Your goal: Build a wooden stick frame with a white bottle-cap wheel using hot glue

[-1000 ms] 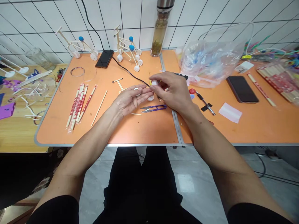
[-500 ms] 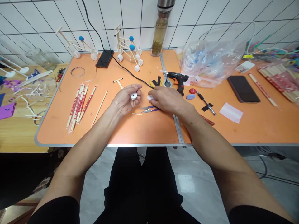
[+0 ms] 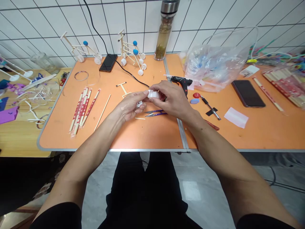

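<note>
- So our right hand (image 3: 172, 99) has its fingertips clamped on a white plastic cap (image 3: 153, 94), at 10 o'clock from the palm
- Our left hand (image 3: 130, 107) is nearer a small white wheel (image 3: 139, 103), fingers curled together on it, at 2 o'clock
- We see 2 round pieces just apart, no clear long axis
- Purple thread snips (image 3: 154, 113) lie at 6 o'clock

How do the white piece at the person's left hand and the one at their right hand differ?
The small white piece in the left hand is clearly smaller than the larger white piece under the right hand fingers. The small white piece sits lower, mostly tucked into the fingers, while the larger white piece sits higher and shows more. Both are white and held up between the hands.
</note>
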{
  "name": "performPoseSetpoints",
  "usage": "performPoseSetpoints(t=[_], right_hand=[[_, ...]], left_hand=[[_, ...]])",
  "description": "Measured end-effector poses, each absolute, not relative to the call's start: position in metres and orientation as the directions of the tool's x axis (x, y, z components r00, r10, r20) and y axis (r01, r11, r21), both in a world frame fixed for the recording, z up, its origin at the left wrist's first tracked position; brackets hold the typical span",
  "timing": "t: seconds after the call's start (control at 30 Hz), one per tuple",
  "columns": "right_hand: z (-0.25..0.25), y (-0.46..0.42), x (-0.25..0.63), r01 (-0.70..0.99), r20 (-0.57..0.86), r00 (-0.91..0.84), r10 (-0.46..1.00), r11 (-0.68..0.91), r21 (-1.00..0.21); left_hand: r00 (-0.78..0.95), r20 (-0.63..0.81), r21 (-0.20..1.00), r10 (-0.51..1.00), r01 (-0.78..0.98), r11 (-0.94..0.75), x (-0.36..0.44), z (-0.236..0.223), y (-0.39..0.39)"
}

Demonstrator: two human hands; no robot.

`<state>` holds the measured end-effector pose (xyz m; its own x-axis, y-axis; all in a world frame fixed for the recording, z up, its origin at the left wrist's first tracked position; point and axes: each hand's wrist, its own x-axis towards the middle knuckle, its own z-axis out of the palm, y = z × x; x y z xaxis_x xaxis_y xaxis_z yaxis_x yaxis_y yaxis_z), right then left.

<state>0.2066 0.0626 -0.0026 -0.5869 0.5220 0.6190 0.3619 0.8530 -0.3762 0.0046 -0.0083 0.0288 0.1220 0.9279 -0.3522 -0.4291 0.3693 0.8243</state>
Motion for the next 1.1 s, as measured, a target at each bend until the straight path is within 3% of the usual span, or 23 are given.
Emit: performPoseSetpoints(t=[0.17, 0.6, 0.87, 1.1], right_hand=[[-0.007, 0.063, 0.207, 0.300, 0.630, -0.616, 0.473, 0.880, -0.368], [-0.006, 0.055, 0.202, 0.234, 0.733, -0.431, 0.526, 0.850, -0.473], [-0.011, 0.054, 0.200, 0.246, 0.739, -0.439, 0.511, 0.860, -0.448], [0.004, 0.055, 0.207, 0.370, 0.631, -0.441, 0.638, 0.770, -0.520]], left_hand=[[0.100, -0.317, 0.824, 0.943, -0.464, 0.326, 0.001, 0.025, -0.007], [0.066, -0.068, 0.908, 0.996, -0.410, 0.089, 0.000, 0.013, -0.008], [0.046, -0.096, 0.898, 0.994, -0.427, 0.106, 0.003, 0.012, -0.008], [0.087, -0.271, 0.806, 0.959, -0.524, 0.276, 0.007, 0.023, -0.006]])
